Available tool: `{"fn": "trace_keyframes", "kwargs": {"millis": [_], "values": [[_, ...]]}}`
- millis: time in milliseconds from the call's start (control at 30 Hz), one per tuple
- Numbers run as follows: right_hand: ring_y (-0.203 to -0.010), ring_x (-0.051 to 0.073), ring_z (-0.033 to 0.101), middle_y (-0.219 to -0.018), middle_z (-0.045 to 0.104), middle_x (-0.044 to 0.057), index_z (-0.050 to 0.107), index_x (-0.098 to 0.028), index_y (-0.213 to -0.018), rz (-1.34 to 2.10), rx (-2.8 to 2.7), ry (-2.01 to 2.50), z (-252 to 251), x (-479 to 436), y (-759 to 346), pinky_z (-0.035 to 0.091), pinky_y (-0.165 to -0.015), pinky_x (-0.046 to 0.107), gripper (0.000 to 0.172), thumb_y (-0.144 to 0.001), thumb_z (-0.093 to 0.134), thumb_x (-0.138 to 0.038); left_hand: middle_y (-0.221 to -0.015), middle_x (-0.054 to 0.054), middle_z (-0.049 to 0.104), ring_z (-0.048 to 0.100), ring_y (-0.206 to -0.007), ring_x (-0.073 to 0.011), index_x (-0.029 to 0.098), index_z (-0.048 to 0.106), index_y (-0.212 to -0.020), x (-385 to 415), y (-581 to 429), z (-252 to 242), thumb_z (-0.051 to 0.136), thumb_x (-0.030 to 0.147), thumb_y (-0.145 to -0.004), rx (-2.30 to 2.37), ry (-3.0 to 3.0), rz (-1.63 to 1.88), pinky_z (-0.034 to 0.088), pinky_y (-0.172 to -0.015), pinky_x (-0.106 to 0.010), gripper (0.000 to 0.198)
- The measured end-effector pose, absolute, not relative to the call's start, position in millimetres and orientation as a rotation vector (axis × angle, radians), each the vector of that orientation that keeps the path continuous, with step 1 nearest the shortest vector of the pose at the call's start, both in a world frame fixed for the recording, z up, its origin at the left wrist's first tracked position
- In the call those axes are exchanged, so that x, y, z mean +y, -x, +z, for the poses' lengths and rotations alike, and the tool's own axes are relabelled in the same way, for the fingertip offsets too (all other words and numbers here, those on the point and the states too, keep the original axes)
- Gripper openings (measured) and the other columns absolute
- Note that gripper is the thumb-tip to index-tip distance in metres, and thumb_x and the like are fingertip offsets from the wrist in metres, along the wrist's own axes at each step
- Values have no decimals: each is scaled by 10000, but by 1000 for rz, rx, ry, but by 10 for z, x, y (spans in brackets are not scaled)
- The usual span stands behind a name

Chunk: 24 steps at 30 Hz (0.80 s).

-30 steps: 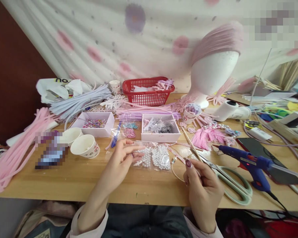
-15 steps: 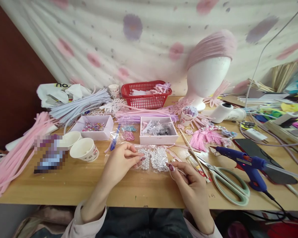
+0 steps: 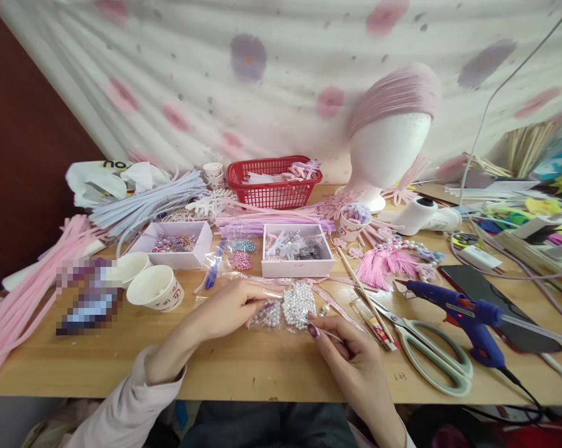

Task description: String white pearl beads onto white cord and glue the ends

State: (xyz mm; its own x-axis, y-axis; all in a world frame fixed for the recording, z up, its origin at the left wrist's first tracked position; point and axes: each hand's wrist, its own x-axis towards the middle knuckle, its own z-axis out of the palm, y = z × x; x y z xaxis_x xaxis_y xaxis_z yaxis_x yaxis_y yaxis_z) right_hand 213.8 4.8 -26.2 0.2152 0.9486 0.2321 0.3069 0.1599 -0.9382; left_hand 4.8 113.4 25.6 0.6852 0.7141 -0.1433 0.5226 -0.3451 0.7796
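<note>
A clear plastic bag of white pearl beads [image 3: 297, 307] lies on the table between my hands, its beads gathered in two heaps. My left hand [image 3: 231, 305] is over the left side of the bag, thumb and fingers closing on the plastic; its fingertips are partly hidden. To the bag's right, my right hand [image 3: 348, 348] pinches a thin pale cord [image 3: 333, 336] between thumb and forefinger, the other fingers curled. A few loose beads [image 3: 325, 309] rest just beyond the right hand, next to a pink measuring tape [image 3: 339, 303].
Scissors [image 3: 437, 358], a blue glue gun [image 3: 467, 317] and a black phone [image 3: 505, 305] lie to the right. Behind the bag stand a white box [image 3: 297, 269] of small parts and a red basket [image 3: 274, 196]. Paper cups [image 3: 157, 289] stand left; a foam head [image 3: 383, 149] stands behind.
My left hand has turned flatter and reached over the bag, and the left heap of beads has shifted toward me. My right hand keeps the cord, with its loop less visible.
</note>
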Motion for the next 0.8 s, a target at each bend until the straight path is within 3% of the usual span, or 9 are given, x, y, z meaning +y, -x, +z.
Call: {"fn": "trace_keyframes", "kwargs": {"millis": [67, 133, 233, 333, 433, 533, 667, 800], "values": [[-435, 99, 308, -496, 461, -40, 772, -163, -857, 728, -1310, 1377, -278, 46, -2141, 289, -437, 235, 254, -892, 644, -380, -1382, -40, 677, 593, -441, -45, 276, 720, -1262, 1189, -82, 276, 435, 87, -928, 861, -2048, 169, 566, -716, -271, 478], [-437, 106, 357, -523, 520, -18, 774, -168, -849, 710, -1313, 1390, -297, 45, -2146, 326, -440, 235, 255, -888, 653, -389, -1352, -39, 697, 642, -478, -59, 271, 707, -1281, 1217, -124, 286, 406, 51, -927, 834, -2120, 103, 559, -783, -276, 515], [-452, 118, 441, -602, 616, 21, 780, -170, -861, 702, -1331, 1405, -324, 43, -2160, 390, -455, 234, 277, -897, 650, -412, -1247, -40, 755, 768, -821, -178, 244, 733, -1237, 1243, -161, 281, 439, 71, -943, 874, -2262, 119, 543, -843, -296, 450], [-454, 119, 469, -671, 676, 45, 787, -172, -886, 709, -1340, 1439, -347, 38, -2169, 402, -441, 226, 298, -907, 646, -433, -1203, -27, 774, 716, -1118, -245, 265, 763, -1170, 1275, -157, 245, 529, 186, -982, 882, -2335, 209, 518, -920, -323, 311], [-480, 131, 515, -675, 685, 45, 792, -181, -875, 710, -1300, 1450, -376, 34, -2147, 427, -451, 219, 303, -903, 654, -449, -1106, -4, 804, 757, -1001, -228, 292, 793, -1081, 1293, -160, 172, 594, 279, -981, 908, -2328, 290, 537, -850, -311, 223], [-556, 159, 591, -705, 696, 51, 794, -196, -854, 683, -1209, 1448, -427, 38, -2094, 469, -487, 213, 315, -889, 663, -481, -1014, -1, 822, 775, -915, -218, 290, 811, -1021, 1278, -201, 78, 650, 246, -944, 953, -2317, 400, 553, -803, -307, 184], [-681, 204, 668, -730, 702, 69, 800, -198, -841, 622, -1171, 1451, -501, 48, -2038, 508, -530, 212, 362, -879, 658, -529, -1023, 13, 820, 775, -924, -224, 323, 804, -1045, 1236, -257, -12, 661, 141, -907, 988, -2295, 487, 566, -801, -328, 269], [-639, 192, 657, -733, 710, 78, 797, -197, -820, 586, -1166, 1479, -531, 55, -2024, 485, -490, 204, 412, -879, 634, -570, -995, 30, 823, 772, -901, -216, 351, 796, -1061, 1217, -258, -66, 622, 131, -938, 936, -2321, 557, 561, -779, -328, 306]]}}
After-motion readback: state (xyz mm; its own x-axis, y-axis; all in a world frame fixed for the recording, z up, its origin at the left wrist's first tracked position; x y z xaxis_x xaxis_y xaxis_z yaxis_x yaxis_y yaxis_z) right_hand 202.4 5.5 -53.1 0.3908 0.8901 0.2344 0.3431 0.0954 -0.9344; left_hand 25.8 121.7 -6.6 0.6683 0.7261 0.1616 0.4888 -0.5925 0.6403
